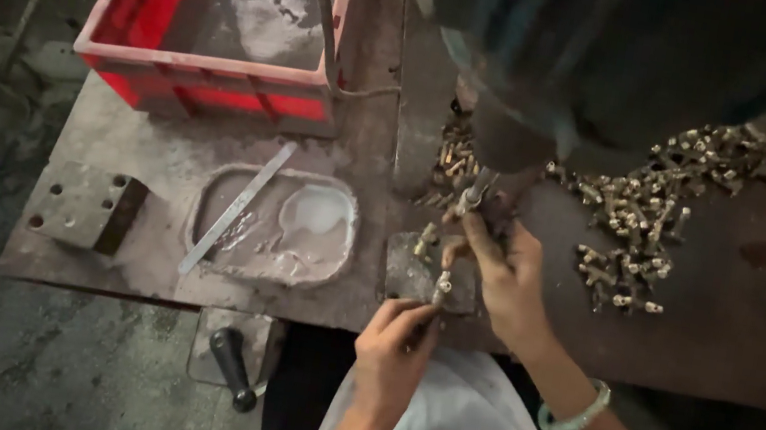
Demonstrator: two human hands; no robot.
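From the head camera, the left hand (394,343) pinches a small brass fitting (441,286) between fingertips closed tightly round its lower end, holding it over the small metal block (410,272) on the worktop (745,299). The fitting stands nearly upright, long axis pointing up towards the drill spindle (474,193). It looks stiff, light and probably oily, so a fingertip pinch on its shank seems the surest hold. The right hand (502,263) curls round another brass piece just under the spindle, fingers mostly closed. A pile of brass fittings (650,220) lies to the right; a shallow tray of whitish liquid (275,224) sits left.
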